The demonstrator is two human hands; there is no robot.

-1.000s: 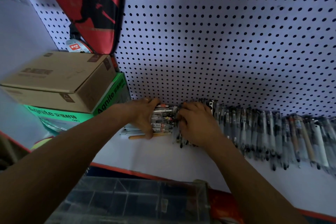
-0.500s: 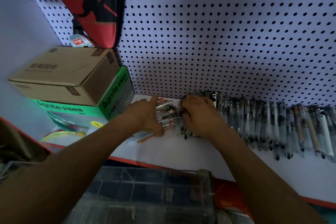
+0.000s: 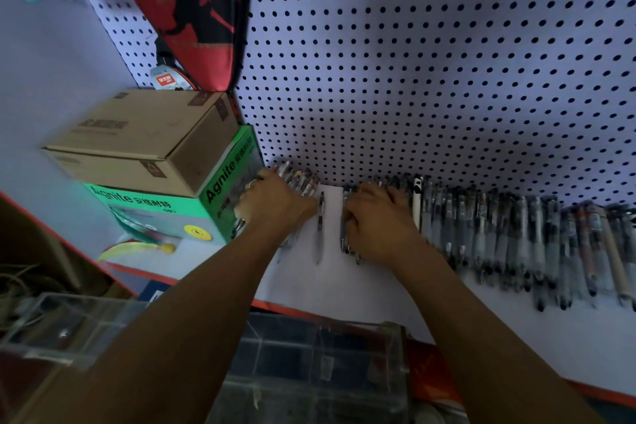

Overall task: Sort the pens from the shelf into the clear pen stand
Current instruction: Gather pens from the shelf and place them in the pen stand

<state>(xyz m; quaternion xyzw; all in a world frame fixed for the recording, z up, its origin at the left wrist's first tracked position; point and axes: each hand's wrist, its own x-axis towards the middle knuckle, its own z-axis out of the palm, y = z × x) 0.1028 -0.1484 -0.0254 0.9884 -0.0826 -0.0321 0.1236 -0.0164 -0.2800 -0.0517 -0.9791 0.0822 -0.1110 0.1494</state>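
Since a moment ago our hands have drawn apart: the left hand [image 3: 275,203] has slid a cluster of pens [image 3: 298,179] left toward the green box [image 3: 165,217], opening a bare gap on the white shelf [image 3: 330,279] where a single pen [image 3: 320,217] now lies alone. The right hand [image 3: 378,224] lies over the left end of the long row of pens [image 3: 516,234], which runs off to the right along the far pegboard wall [image 3: 413,79].

The left hand rests on its cluster with fingers bent over the pens; whether it truly grips them we cannot tell. The right hand's fingers curl around a few pens at the row's end, though blur hides how firmly.

The clear pen stand [image 3: 309,361] sits near us, below the shelf edge, its compartments dim; we see no pens in it.

We judge the step in hand to be separating pens into groups on the shelf. The next move likely calls for closing the fingers firmly around one group, lifting it clear, and carrying it near to a compartment.
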